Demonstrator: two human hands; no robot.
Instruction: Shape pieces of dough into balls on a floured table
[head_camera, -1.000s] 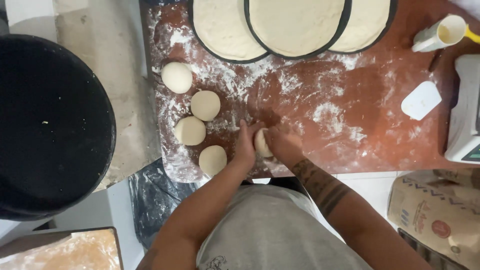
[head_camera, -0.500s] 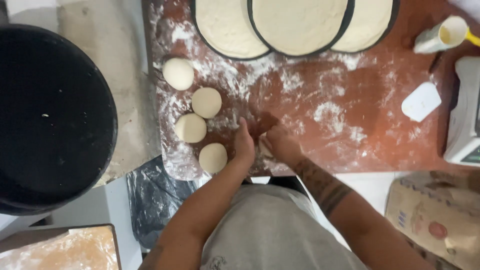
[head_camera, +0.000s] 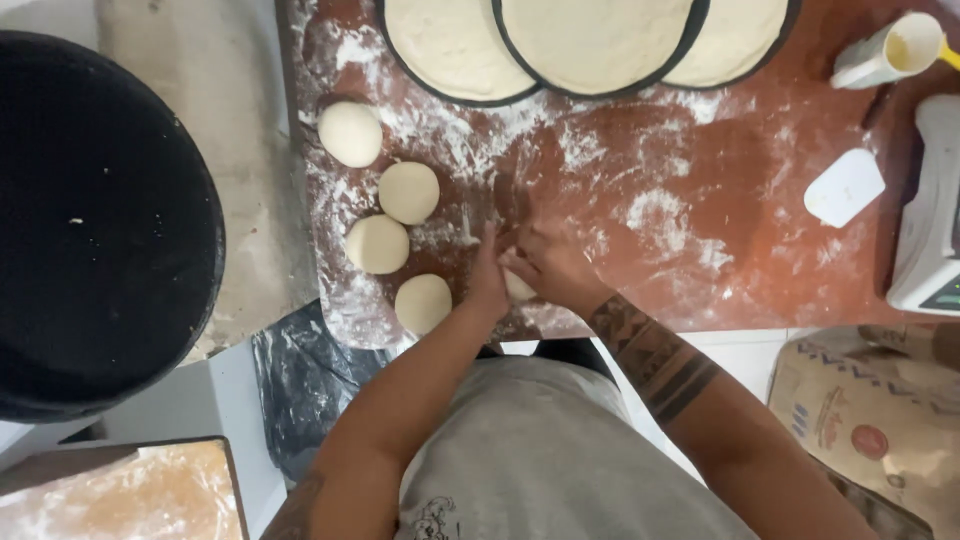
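Both hands meet at the near edge of the floured red-brown worktop (head_camera: 760, 250), cupped around a small dough piece (head_camera: 519, 288) that sits on the board. The left hand (head_camera: 488, 280) stands on edge against the dough's left side, fingers straight and pointing away from the body. The right hand (head_camera: 548, 262) curves over the top and right side, fingers bent down around it, so only a pale sliver of the dough shows between the two palms. Neither hand is shut into a fist; both press loosely closed on the dough.

Just to the left, four finished dough balls (head_camera: 408, 192) lie in a loose line running from the near edge toward the far left corner, the nearest one close beside the left wrist. Along the far edge three dark round pans (head_camera: 497, 40) overlap one another, each filled with flattened dough. Near the far right corner a white cup (head_camera: 885, 50) lies tilted, and a white plastic scraper (head_camera: 845, 186) rests flat below it. A white scale (head_camera: 930, 220) stands at the right edge.

Off the worktop to the left sits a big black round pan (head_camera: 100, 220). A brown paper sack (head_camera: 870, 420) stands below the right edge.
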